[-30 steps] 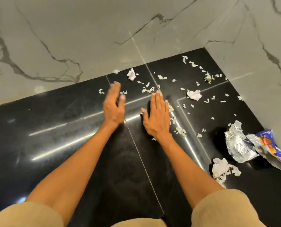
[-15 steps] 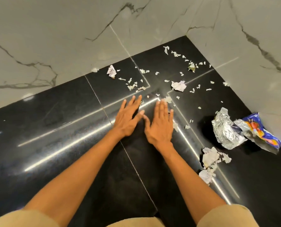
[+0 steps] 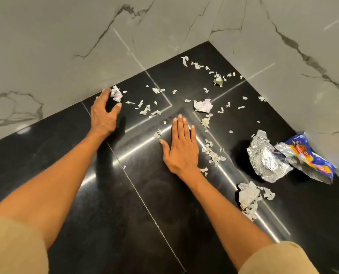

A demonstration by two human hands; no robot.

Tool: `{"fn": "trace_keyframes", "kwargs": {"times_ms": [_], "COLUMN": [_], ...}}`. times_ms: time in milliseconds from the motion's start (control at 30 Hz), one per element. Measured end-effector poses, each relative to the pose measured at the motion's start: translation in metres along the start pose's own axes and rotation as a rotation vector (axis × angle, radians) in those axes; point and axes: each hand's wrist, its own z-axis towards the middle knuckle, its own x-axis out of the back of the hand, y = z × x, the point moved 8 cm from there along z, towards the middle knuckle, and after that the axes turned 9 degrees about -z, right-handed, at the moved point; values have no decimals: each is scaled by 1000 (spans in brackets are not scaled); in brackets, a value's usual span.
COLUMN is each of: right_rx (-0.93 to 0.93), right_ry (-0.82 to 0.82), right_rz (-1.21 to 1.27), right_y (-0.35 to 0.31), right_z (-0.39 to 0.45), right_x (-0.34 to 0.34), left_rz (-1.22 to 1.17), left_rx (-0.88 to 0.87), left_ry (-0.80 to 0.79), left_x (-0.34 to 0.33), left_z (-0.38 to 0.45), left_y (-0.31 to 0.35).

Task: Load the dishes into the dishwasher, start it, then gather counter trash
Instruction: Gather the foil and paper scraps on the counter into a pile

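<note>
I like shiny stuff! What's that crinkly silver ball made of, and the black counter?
The silver ball looks like crumpled aluminium foil: mirror-bright with sharp creases. The counter looks like polished black stone, maybe granite: glossy, with streaks of reflected light and thin seams between slabs. It could be another glossy material.

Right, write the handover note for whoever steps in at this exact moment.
Left hand: open, curled by the crumpled paper ball at the back wall, fingertips at it, not gripping yet.
Right hand: open, flat on the black counter, holding nothing.
Trash: paper scraps scattered toward the corner, a second paper wad, foil ball touching the blue snack wrapper at right, torn paper pile near the front.
Done: nothing gathered.
Left: collect it all. No dishwasher in view.
</note>
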Motion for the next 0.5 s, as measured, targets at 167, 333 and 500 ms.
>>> {"fn": "trace_keyframes", "kwargs": {"times_ms": [167, 333, 500], "right_rx": [-24, -74, -58], "right_ry": [19, 83, 126], "right_rz": [54, 82, 110], "right_y": [5, 8, 4], "right_z": [2, -2, -4], "right_x": [2, 14, 24], "left_rz": [-42, -143, -286], "left_rx": [-207, -330, -216], "left_ry": [-270, -529, -36], "left_x": [-74, -128, -71], "left_z": [-19, -73, -48], "left_y": [55, 82, 63]}}
